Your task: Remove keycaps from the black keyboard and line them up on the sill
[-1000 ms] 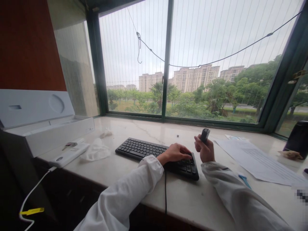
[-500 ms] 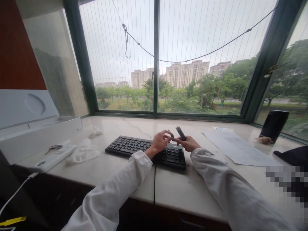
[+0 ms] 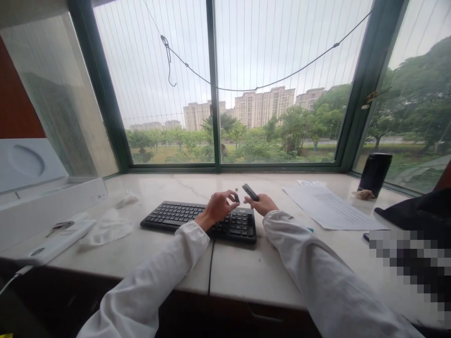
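Observation:
Both hands are raised just above the black keyboard (image 3: 172, 213), over its number pad end. A small dark piece (image 3: 237, 199) is pinched between the thumb and fingers of my left hand (image 3: 221, 205); its kind is too small to make out. My right hand (image 3: 265, 204) grips a dark, stick-like thing (image 3: 250, 192) with a ragged, paler far end, tilted up to the left. A small gap separates the two held things. Behind the left fingertips shows a tiny light-and-dark bit (image 3: 237, 189); whether it touches the held piece I cannot tell.
Printed paper sheets (image 3: 327, 206) and a black cylinder (image 3: 376, 174) are on the right, with dark cloth (image 3: 419, 209) nearby. At left are crumpled tissue (image 3: 107, 228), a white power bank (image 3: 58, 244) with keys (image 3: 60, 227), and an open white box (image 3: 84, 191). A cable (image 3: 211, 265) crosses the front edge.
My hands have moved apart, so the small dark piece and the stick-like thing are now separated. The whole view has turned slightly right.

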`<state>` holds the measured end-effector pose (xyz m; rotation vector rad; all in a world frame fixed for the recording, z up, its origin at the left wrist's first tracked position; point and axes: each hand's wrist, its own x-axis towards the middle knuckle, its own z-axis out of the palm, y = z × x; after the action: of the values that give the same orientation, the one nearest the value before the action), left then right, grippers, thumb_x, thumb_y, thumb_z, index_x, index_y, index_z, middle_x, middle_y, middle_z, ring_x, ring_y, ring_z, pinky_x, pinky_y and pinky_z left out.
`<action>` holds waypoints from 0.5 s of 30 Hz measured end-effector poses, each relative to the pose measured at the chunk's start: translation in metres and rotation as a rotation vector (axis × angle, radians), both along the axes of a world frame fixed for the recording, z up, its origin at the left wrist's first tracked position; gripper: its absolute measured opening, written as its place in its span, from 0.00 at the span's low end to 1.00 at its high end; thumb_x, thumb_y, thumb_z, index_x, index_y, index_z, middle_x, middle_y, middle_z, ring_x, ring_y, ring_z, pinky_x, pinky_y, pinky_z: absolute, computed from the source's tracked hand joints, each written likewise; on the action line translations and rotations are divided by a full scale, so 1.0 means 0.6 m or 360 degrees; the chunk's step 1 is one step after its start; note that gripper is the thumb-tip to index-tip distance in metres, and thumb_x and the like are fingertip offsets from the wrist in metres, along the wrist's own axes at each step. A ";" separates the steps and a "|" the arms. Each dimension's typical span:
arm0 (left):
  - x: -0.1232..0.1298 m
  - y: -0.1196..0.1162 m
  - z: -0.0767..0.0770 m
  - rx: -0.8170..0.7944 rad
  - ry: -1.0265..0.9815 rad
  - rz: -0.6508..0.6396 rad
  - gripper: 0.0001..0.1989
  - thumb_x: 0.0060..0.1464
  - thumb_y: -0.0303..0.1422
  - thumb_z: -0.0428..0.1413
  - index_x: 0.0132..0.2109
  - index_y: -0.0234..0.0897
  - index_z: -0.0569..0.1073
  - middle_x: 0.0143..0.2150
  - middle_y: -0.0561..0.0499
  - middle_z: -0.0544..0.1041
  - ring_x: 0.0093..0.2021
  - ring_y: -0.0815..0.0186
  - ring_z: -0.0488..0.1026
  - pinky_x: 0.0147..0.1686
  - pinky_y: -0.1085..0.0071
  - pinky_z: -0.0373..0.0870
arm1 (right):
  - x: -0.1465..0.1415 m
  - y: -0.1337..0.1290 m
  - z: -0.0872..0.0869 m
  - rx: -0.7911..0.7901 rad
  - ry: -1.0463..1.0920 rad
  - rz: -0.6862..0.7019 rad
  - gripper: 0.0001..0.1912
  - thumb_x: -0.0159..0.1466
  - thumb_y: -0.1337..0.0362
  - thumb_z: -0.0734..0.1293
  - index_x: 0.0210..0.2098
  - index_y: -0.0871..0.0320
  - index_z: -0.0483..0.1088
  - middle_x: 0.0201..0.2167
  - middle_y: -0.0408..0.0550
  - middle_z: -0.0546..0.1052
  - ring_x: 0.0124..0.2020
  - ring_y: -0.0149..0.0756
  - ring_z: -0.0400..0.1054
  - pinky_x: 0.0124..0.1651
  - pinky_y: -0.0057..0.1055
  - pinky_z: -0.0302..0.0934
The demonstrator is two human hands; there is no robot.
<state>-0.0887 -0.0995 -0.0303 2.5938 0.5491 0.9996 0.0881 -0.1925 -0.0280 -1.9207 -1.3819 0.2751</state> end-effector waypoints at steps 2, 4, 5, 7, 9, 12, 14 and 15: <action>0.001 0.021 0.001 0.0016 0.0092 0.0120 0.16 0.51 0.38 0.58 0.47 0.40 0.72 0.37 0.53 0.79 0.29 0.69 0.74 0.37 0.73 0.68 | 0.007 -0.002 0.000 -0.0074 -0.0182 -0.0204 0.18 0.60 0.52 0.62 0.35 0.58 0.77 0.30 0.51 0.78 0.36 0.38 0.71 0.38 0.30 0.59; 0.008 0.047 0.002 0.0020 0.0230 0.0208 0.15 0.51 0.37 0.58 0.47 0.40 0.73 0.37 0.53 0.79 0.33 0.67 0.75 0.41 0.72 0.68 | 0.013 -0.005 -0.002 -0.0216 -0.0328 -0.0382 0.19 0.59 0.52 0.63 0.39 0.60 0.76 0.35 0.57 0.77 0.38 0.42 0.71 0.38 0.32 0.60; 0.015 0.061 0.003 0.0031 0.0291 0.0224 0.15 0.52 0.36 0.58 0.47 0.40 0.73 0.38 0.53 0.79 0.35 0.66 0.75 0.42 0.72 0.68 | 0.016 -0.006 -0.004 -0.0286 -0.0379 -0.0436 0.20 0.59 0.52 0.63 0.40 0.61 0.75 0.37 0.59 0.76 0.38 0.44 0.71 0.37 0.33 0.61; 0.034 0.087 0.005 0.0044 0.0424 0.0220 0.15 0.52 0.36 0.57 0.47 0.40 0.74 0.39 0.52 0.79 0.37 0.65 0.75 0.44 0.72 0.67 | 0.021 -0.008 -0.007 -0.0383 -0.0444 -0.0494 0.21 0.58 0.52 0.63 0.42 0.62 0.74 0.40 0.61 0.75 0.39 0.47 0.71 0.37 0.35 0.62; 0.059 0.108 0.005 0.0055 0.0558 0.0221 0.15 0.53 0.36 0.56 0.49 0.40 0.73 0.42 0.51 0.78 0.38 0.65 0.75 0.45 0.72 0.66 | 0.025 -0.010 -0.009 -0.0418 -0.0475 -0.0520 0.21 0.58 0.53 0.64 0.43 0.62 0.73 0.41 0.61 0.75 0.40 0.47 0.71 0.38 0.35 0.62; 0.101 0.133 0.002 0.0053 0.0730 0.0246 0.15 0.53 0.35 0.56 0.49 0.41 0.74 0.42 0.52 0.78 0.40 0.65 0.75 0.44 0.73 0.66 | 0.033 -0.014 -0.009 -0.0434 -0.0492 -0.0564 0.20 0.58 0.54 0.64 0.43 0.62 0.73 0.40 0.61 0.75 0.41 0.46 0.70 0.39 0.34 0.62; 0.124 0.147 -0.002 0.0044 0.0794 0.0262 0.14 0.52 0.34 0.57 0.47 0.41 0.75 0.41 0.52 0.79 0.40 0.64 0.74 0.43 0.73 0.66 | 0.039 -0.016 -0.009 -0.0437 -0.0494 -0.0574 0.19 0.58 0.54 0.65 0.42 0.62 0.73 0.40 0.61 0.75 0.41 0.46 0.70 0.40 0.34 0.62; 0.134 0.153 -0.003 0.0041 0.0824 0.0271 0.14 0.51 0.35 0.57 0.47 0.42 0.75 0.41 0.52 0.79 0.40 0.64 0.74 0.43 0.73 0.66 | 0.041 -0.016 -0.008 -0.0435 -0.0494 -0.0572 0.19 0.58 0.54 0.65 0.42 0.62 0.73 0.40 0.61 0.74 0.41 0.46 0.70 0.40 0.35 0.62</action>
<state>-0.0085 -0.0078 -0.0321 2.8672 0.8950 0.3636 0.1128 -0.2024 -0.0329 -2.4787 -1.2015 -0.0126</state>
